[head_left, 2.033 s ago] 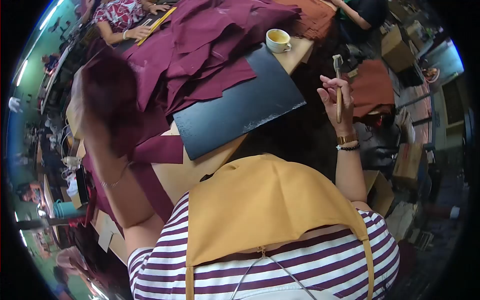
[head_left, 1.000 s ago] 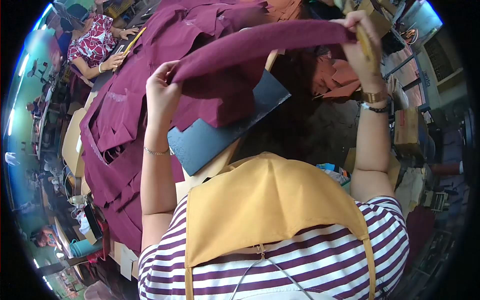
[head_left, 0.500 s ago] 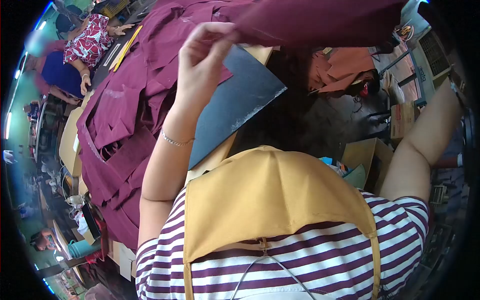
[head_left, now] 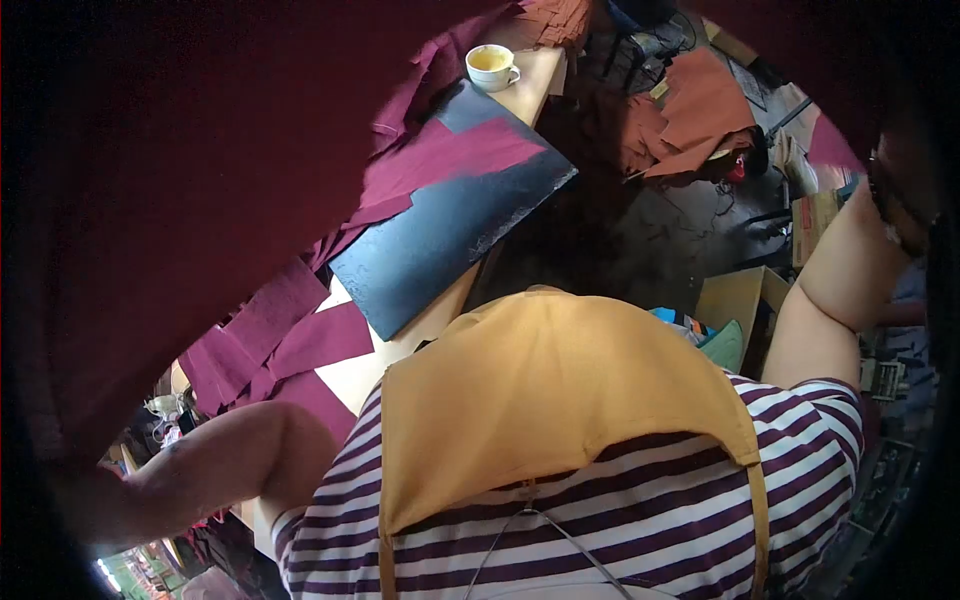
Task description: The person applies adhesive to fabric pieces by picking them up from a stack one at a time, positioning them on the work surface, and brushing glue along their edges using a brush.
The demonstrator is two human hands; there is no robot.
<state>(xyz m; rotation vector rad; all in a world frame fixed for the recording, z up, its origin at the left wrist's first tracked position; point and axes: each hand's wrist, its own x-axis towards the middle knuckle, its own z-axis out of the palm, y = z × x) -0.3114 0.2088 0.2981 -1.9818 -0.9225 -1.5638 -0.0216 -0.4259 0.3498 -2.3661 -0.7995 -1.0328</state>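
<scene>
A large dark maroon cloth (head_left: 200,150) hangs very near the camera and covers the upper left, its edge running diagonally down. My left forearm (head_left: 220,465) reaches to the lower left, where the hand is lost past the cloth and the dark rim. At the right edge my right forearm (head_left: 850,260) is raised; a dark band shows at the wrist, and the fingers are hidden in shadow. Between the arms lies a dark board (head_left: 430,240) on the light wooden table (head_left: 435,320), with a maroon piece (head_left: 450,155) across it. More maroon pieces (head_left: 320,340) lie left of the board.
A white cup (head_left: 491,68) with yellowish contents stands at the table's far end. Rust-orange cloth (head_left: 690,115) is piled beyond the dark floor. An open cardboard box (head_left: 735,300) and a green item (head_left: 724,345) are at the right, near my body.
The maroon cloth has come up close to the camera and now blocks the upper left. My left arm has swung down and outward to the left. The cup has come back into view.
</scene>
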